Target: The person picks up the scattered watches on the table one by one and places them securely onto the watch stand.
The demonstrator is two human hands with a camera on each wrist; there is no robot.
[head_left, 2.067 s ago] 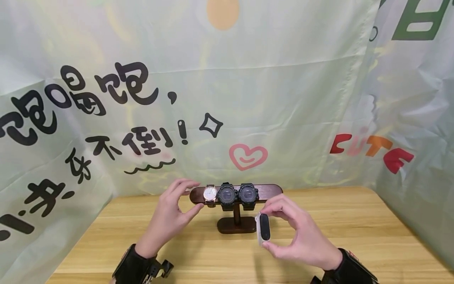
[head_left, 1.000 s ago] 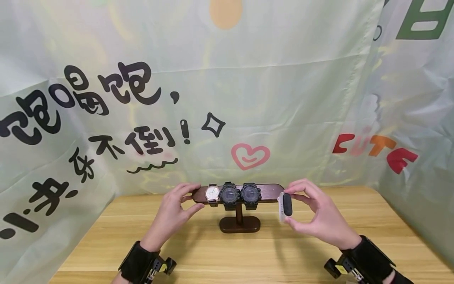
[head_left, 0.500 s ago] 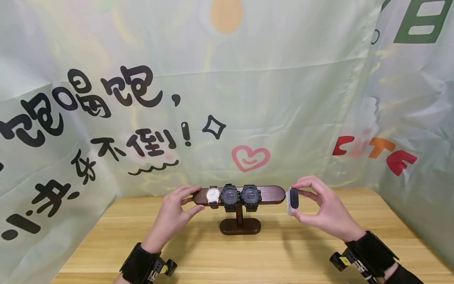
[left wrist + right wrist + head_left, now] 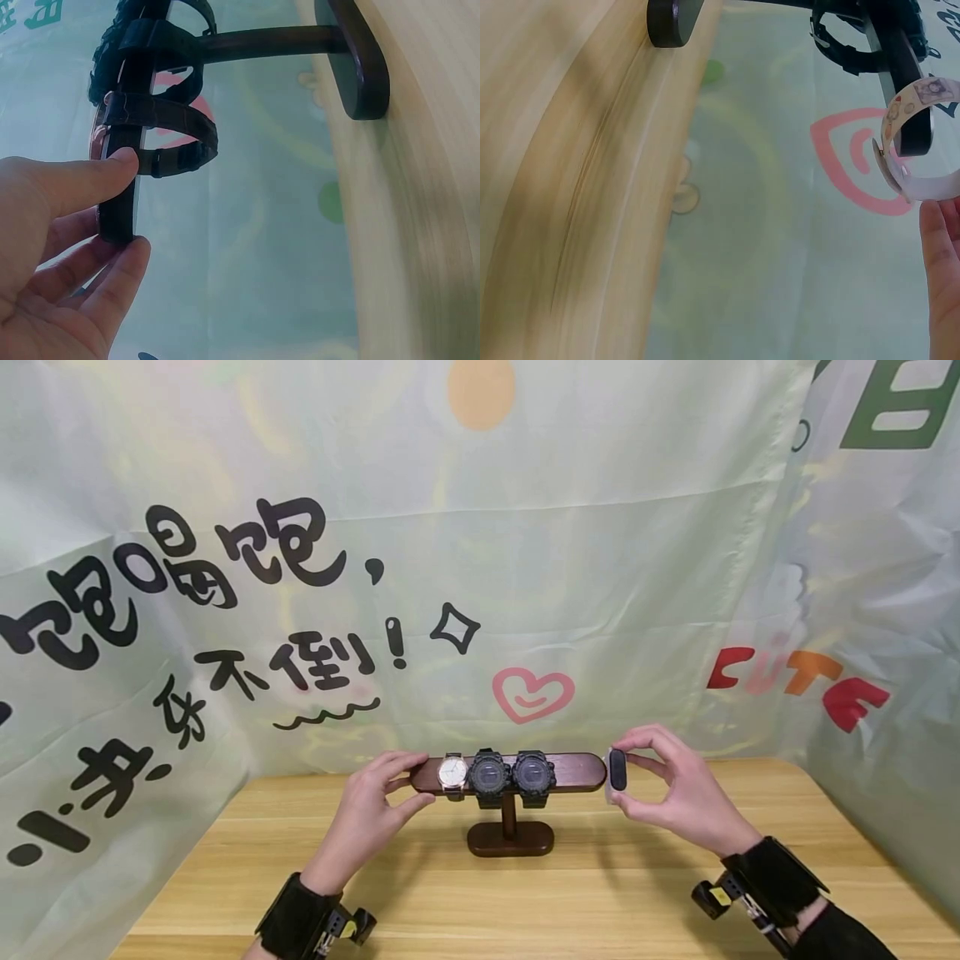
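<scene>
Left hand (image 4: 367,814) is on the left end of the stand (image 4: 577,772), thumb below and fingers (image 4: 82,180) on top, pinching the dark wooden bar. Right hand (image 4: 675,793) is at the other end, gripping the band (image 4: 617,770) between fingertips and thumb. The band's black face looks toward the camera and it sits right at the bar's right tip. The right wrist view shows its white printed strap (image 4: 922,142) looped round that tip, apparently touching it.

The stand itself rests on its oval foot (image 4: 510,839) toward the back edge of the tabletop (image 4: 525,902), about midway between left and right. On the bar, from left: a white-faced watch (image 4: 453,774) just beside the left fingers, then two chunky black watches (image 4: 489,774) (image 4: 534,773) side by side over the post.

A green cloth (image 4: 525,568) with black lettering and a pink heart hangs behind and at both sides.
</scene>
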